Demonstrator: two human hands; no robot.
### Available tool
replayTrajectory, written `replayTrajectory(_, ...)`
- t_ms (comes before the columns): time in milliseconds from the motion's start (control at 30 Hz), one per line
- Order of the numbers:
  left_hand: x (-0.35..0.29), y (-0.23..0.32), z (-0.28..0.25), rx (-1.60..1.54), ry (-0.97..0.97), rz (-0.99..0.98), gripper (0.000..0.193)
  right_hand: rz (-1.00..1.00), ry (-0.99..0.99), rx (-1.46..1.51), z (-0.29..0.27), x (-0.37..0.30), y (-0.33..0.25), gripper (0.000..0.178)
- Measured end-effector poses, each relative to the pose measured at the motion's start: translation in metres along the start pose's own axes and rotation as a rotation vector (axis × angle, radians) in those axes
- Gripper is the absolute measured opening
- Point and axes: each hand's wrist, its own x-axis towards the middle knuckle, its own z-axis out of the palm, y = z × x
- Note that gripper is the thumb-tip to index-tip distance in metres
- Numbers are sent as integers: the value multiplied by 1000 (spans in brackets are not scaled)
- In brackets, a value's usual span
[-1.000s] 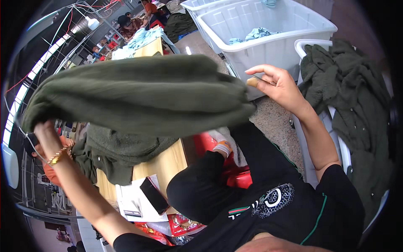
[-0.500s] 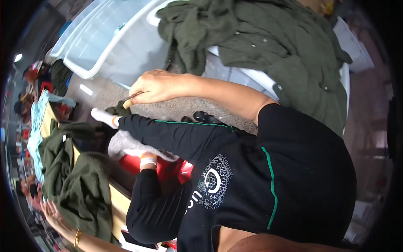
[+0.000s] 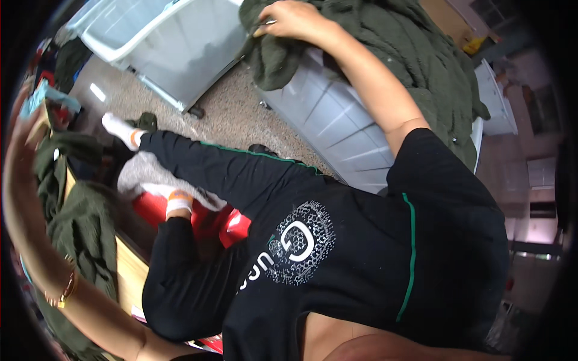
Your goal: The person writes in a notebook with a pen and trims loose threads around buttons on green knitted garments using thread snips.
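Observation:
My right hand (image 3: 296, 20) is closed on a small thin metal tool (image 3: 267, 23), whose exact kind I cannot make out. It is at the near corner of a pile of dark green knit garments (image 3: 415, 84), against the fabric. This pile drapes over a grey-white plastic bin (image 3: 334, 117). At the far left edge, my left hand (image 3: 23, 114) is stretched out beside a light blue cloth (image 3: 51, 99), its fingers smeared by motion. Under that arm, another dark green knit garment (image 3: 87, 225) lies over a pale wooden board (image 3: 129, 274).
A second wheeled plastic bin (image 3: 174, 57) stands at the top, left of the pile. My legs in black trousers (image 3: 223, 159) cross the middle, near a red plastic surface (image 3: 211, 222) partly covered by grey fuzzy fabric (image 3: 144, 174). Speckled floor (image 3: 217, 114) shows between the bins.
My right hand has moved from above my leg up to the green garment pile, with the tool still in it. My left arm has reached farther forward along the board. The view has shifted.

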Motion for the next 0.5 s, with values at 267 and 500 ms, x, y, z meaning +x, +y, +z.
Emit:
replayTrajectory(267,-107,-150,52,-270,-432,-885,27,-69,9,-300,20,8,23,52)
replayTrajectory(500,-138,-146,64,-270,-549,-936,28,198,299,-369,-64,-5,90,67)
